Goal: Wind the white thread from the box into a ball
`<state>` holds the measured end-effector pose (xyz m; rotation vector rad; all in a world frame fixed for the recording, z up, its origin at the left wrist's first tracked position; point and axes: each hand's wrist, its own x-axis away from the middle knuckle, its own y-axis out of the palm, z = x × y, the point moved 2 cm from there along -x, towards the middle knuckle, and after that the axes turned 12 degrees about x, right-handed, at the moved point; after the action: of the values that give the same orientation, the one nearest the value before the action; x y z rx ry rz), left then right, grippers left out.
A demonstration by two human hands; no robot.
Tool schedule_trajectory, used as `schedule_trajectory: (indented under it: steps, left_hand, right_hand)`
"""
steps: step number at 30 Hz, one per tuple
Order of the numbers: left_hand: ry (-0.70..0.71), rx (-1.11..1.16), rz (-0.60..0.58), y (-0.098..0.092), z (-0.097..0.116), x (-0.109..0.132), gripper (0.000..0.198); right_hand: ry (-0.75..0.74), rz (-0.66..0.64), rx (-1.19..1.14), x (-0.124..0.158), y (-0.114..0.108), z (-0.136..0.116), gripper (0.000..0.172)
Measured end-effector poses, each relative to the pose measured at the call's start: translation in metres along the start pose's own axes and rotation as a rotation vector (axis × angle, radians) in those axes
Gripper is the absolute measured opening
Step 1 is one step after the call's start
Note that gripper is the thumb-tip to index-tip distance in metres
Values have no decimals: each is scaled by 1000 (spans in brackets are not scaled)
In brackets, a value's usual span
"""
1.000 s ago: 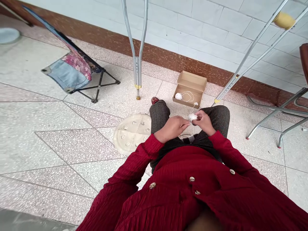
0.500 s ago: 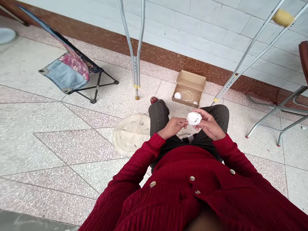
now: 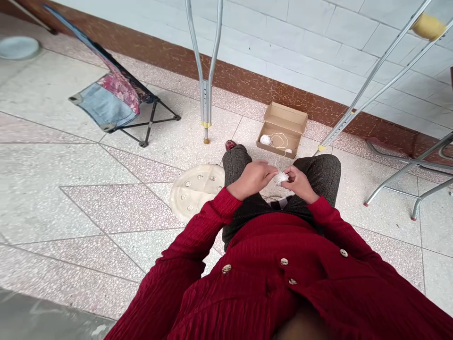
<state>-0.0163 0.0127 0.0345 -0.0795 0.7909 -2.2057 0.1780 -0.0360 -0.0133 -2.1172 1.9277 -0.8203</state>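
Note:
In the head view, a small white ball of yarn [image 3: 281,178] is held above my lap, between my knees. My right hand [image 3: 300,184] has its fingers closed round the right side of the ball. From the left, my left hand [image 3: 253,178] reaches over with thumb and forefinger pinched at the ball's edge. What lies in that pinch is too small to make out. A thin yarn strand [image 3: 279,158] hangs out of an open cardboard box [image 3: 279,150] beyond my knees. Inside the box are a larger white yarn ball [image 3: 265,140], loose loops and a small white piece [image 3: 289,151].
One metal crutch [image 3: 206,104] stands against the wall ahead, another crutch [image 3: 339,125] leans at right. A folding chair [image 3: 116,111] is at far left, a metal-legged chair [image 3: 406,182] at right. A round beige mat [image 3: 180,189] with holes lies by my left leg.
My left hand has risen and turned over, knuckles now higher beside the ball. The ball has turned and sits slightly lower in my right hand. The view has shifted slightly left.

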Motion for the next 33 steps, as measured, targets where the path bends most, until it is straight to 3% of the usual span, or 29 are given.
schedule_trajectory:
  steps: [2,4,9,13,17,21,23,26,30,33]
  left_hand:
    - [6,55,-4,-6,-6,-9,32]
    - [-1,145,1,-6,-11,-14,34]
    - [-137,393,43,14,-21,-12,32]
    - [-209,468,-41,33,-21,2,38]
    - [-219,322,-125,42,-8,16,41]
    - [-65,23,-181,40,8,23,33]
    - [-2,-79,-200,35,9,23,29]
    - [35,-143,-142,22,4,19,25]
    - [71,-133,-30,2,-6,9,25]
    - [57,-11,3,2,-13,2,29]
  right_hand:
    - [25,-180,-254,11,7,-8,36]
    - [39,-264,-419,19,5,-21,39]
    - [48,-256,-610,28,-17,-51,41]
    - [14,-163,-655,20,-34,-61,44]
    - [61,9,-557,-2,-39,-47,42]
    - [49,219,-159,-18,-26,-14,39]
    - [14,236,67,-16,-15,2,34]
    - [-2,60,132,-4,3,17,31]
    - [80,-299,-337,22,15,6,38]
    - [79,-302,-576,38,2,-24,41]
